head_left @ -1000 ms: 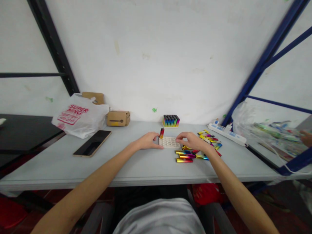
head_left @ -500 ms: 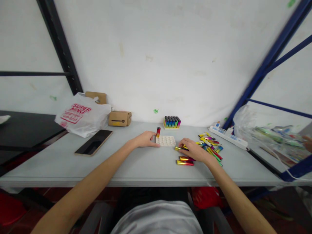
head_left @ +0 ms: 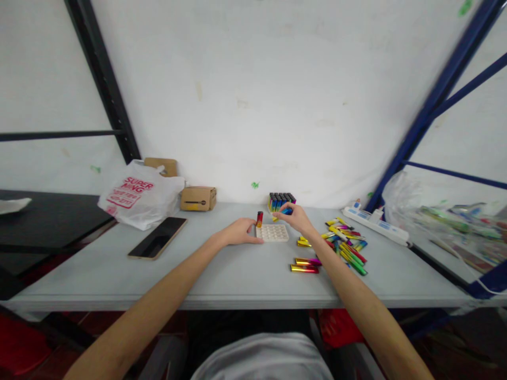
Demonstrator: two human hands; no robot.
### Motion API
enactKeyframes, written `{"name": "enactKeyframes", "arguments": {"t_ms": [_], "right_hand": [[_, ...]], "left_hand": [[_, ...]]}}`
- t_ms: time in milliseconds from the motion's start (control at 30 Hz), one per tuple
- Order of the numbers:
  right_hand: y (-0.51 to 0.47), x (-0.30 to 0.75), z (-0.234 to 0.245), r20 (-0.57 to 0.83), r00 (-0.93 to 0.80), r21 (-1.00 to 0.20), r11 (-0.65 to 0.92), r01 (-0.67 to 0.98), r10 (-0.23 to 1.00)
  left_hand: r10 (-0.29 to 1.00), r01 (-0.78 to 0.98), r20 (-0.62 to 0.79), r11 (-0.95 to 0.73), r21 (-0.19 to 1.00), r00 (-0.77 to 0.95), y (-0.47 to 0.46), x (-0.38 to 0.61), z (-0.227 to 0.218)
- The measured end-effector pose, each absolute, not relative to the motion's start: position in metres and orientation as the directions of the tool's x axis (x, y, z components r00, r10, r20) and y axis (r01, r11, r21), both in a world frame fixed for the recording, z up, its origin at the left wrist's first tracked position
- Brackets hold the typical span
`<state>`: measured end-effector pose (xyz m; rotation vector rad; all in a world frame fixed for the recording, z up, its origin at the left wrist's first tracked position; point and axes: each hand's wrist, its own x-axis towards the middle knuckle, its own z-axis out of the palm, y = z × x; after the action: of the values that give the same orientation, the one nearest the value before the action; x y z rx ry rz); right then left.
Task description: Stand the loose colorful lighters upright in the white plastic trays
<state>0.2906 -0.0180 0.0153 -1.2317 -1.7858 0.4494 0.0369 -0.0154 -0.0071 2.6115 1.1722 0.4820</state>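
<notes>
A white tray with rows of small slots [head_left: 273, 233] lies flat on the table. My left hand [head_left: 240, 232] grips its left edge, thumb at the near corner and fingers behind. One red lighter [head_left: 259, 219] stands upright in the tray's far left corner, beside my left fingers. My right hand [head_left: 300, 218] pinches a blue and yellow lighter [head_left: 287, 211], tilted, above the tray's far right side. Loose shiny lighters [head_left: 345, 241] lie heaped to the right. Two red and gold lighters [head_left: 304, 268] lie side by side nearer me.
Behind the right hand, a block of upright lighters with black tops [head_left: 275, 200] stands by the wall. On the left are a phone [head_left: 157, 238], a small cardboard box [head_left: 198, 198] and a white plastic bag [head_left: 142, 192]. A power strip [head_left: 376, 225] lies at the right.
My right hand has moved from the loose lighters up and left to above the tray, carrying a blue and yellow lighter. My left hand still holds the tray's left edge.
</notes>
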Motion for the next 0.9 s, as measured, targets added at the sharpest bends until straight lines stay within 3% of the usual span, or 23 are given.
{"name": "enactKeyframes", "arguments": {"t_ms": [100, 267, 433, 567, 733, 900], "right_hand": [[-0.017, 0.291, 0.001, 0.4, -0.104, -0.794, 0.401, 0.457, 0.911], [-0.024, 0.285, -0.007, 0.405, -0.099, -0.867, 0.417, 0.272, 0.909], [-0.033, 0.271, -0.005, 0.275, -0.211, -0.955, 0.291, 0.053, 0.938], [-0.036, 0.268, -0.006, 0.298, -0.09, -0.928, 0.31, 0.205, 0.95], [-0.04, 0.271, -0.005, 0.526, 0.057, -0.771, 0.447, 0.454, 0.848], [-0.042, 0.272, -0.002, 0.588, 0.122, -0.723, 0.452, 0.522, 0.8]], "left_hand": [[0.75, 0.671, 0.201, -0.656, 0.345, 0.63, -0.016, 0.037, -0.006], [0.752, 0.672, 0.194, -0.653, 0.35, 0.63, -0.015, 0.038, -0.006], [0.758, 0.678, 0.192, -0.646, 0.35, 0.623, -0.016, 0.038, -0.007], [0.763, 0.684, 0.195, -0.642, 0.348, 0.616, -0.015, 0.038, -0.007], [0.77, 0.693, 0.189, -0.633, 0.345, 0.609, -0.016, 0.038, -0.006], [0.762, 0.687, 0.19, -0.643, 0.339, 0.619, -0.017, 0.039, -0.005]]}}
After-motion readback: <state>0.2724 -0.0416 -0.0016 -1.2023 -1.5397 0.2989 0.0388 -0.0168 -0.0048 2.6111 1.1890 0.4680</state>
